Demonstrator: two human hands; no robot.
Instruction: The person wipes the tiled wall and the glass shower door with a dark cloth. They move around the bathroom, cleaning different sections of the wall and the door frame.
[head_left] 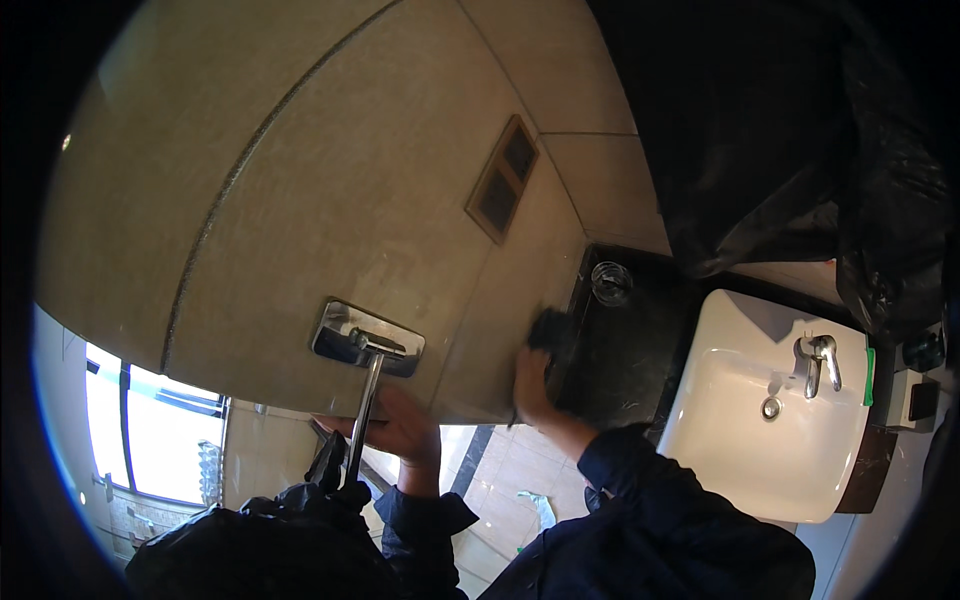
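My right hand [535,388] presses a dark, blurred cloth or pad [551,335] against the wall's lower part, beside the black stone counter [625,345]. Its fingers are partly hidden by that dark piece. To the left, my left hand [405,428] is at the lower edge of the beige tiled wall [390,210], fingers stretched out and thumb apart. A chrome bar [364,415] crosses in front of it, coming out from a shiny rectangular wall plate [367,337]. Black plastic [290,530] is wrapped about the bar's near end.
A white washbasin [715,440] with a chrome tap [820,362] is at right. A clear glass [611,284] stands in the counter's far corner. Black plastic sheeting [750,130] hangs above. A framed switch panel [503,180] is on the wall; a pale cloth [541,510] lies on the floor.
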